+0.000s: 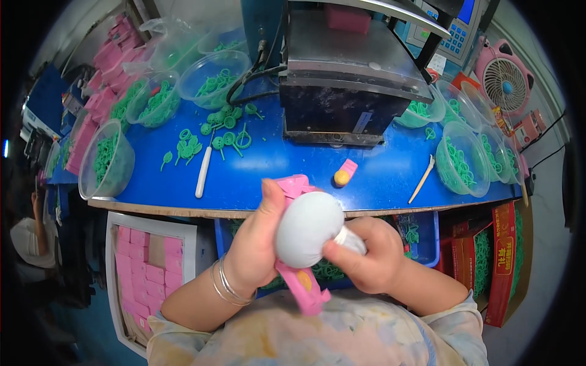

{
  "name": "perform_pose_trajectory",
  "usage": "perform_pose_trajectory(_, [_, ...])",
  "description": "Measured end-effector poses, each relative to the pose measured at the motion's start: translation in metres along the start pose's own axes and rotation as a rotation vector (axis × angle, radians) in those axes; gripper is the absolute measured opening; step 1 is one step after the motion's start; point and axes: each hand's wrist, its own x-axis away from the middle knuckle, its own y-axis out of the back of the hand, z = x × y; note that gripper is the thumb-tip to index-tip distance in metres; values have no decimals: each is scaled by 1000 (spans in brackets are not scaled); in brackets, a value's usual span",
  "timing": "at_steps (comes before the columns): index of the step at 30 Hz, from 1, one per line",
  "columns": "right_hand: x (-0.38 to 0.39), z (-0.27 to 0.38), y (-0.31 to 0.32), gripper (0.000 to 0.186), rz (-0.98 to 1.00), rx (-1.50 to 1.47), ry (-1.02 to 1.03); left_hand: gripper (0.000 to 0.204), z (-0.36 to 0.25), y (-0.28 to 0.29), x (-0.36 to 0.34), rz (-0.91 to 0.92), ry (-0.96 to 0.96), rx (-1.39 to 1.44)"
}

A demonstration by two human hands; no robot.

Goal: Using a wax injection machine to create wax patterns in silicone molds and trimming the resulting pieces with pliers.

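My left hand [253, 247] is closed around a long pink moulded plastic part [312, 299] with a yellow patch near its lower end. A round, pale grey cloth pouch [309, 229] covers the middle of that part. My right hand [373, 253] grips the pouch by its gathered neck, thumb on the near side, and its ball lies against or just over the pink part. Whether they touch is hidden. Beyond my hands, on the blue table [268, 165], lies a small pink piece with a yellow end [345, 174].
A dark metal press [354, 91] stands at the back. Clear bowls [113, 161] of green plastic parts line both sides. A white-handled tool [204, 174] and thin stick [421, 181] lie on the table. Below are a blue tray [431, 244], pink-filled box [186, 235] and red carton [502, 262].
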Motion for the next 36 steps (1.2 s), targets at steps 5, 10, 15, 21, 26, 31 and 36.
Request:
perform_pose_trajectory(5, [5,-25,23,51,-388,423,-225,83,11,21,2,233,132,281])
perform_pose_trajectory(10, [-1,-34,25,40,-147,779,-401,51,14,24,-3,311,146,480])
perform_pose_trajectory(15, [-31,-35,10,28,-20,619,-101,16,14,16,9,219,96,28])
perform_pose_trajectory(21, [-34,-29,12,20,-10,58,-286,46,-3,15,27,82,-531,-1318])
perform_pose_trajectory(26, [-35,-19,25,34,-188,-100,-115,35,8,18,20,-154,-639,-1305])
perform_pose_trajectory(31, [-40,-2,24,37,-70,-270,-42,37,4,18,11,-123,-916,-1532])
perform_pose_trajectory(36, [-39,0,15,29,-138,-239,-31,38,9,19,10,-161,-936,-1444])
